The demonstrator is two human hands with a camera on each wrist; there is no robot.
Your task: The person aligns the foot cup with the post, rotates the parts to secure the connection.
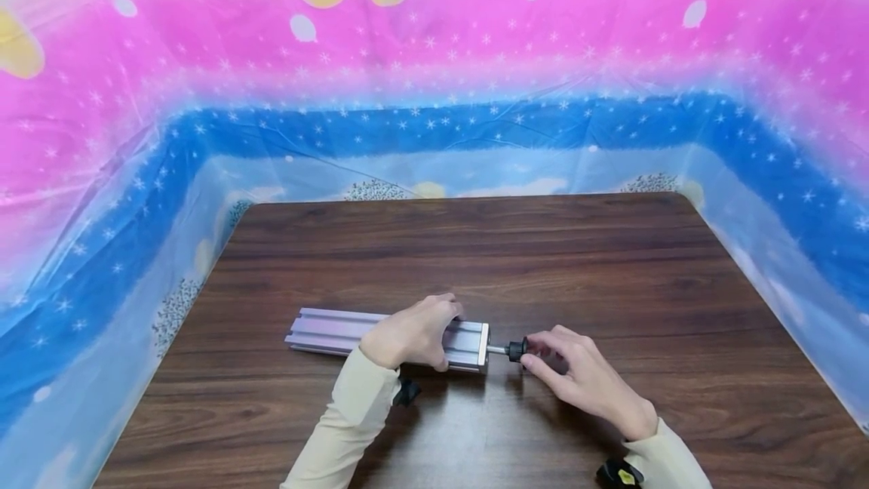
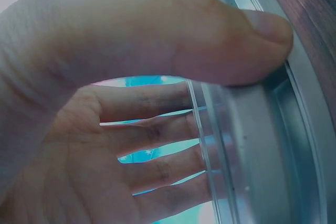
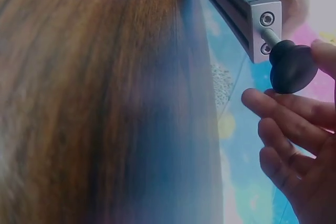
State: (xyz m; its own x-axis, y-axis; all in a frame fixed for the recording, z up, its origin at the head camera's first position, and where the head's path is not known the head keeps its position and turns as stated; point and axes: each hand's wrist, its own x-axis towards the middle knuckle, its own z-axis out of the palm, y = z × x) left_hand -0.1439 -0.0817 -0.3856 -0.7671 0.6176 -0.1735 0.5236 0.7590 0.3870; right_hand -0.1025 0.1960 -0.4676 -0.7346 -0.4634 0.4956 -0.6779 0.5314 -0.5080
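A silver aluminium profile with grooves along its length lies on the table, its end plate facing right. My left hand grips it from above near that end, thumb on the near side and fingers reaching over the far side. From the end plate, where two screws show in the right wrist view, sticks out a metal stem carrying a black levelling foot. My right hand holds the black foot between thumb and fingertips, the other fingers loosely bent below it.
The dark wood-grain table extends around the work. A pink and blue printed cloth hangs behind it and on both sides. Black wrist straps sit at the cuffs of light sleeves.
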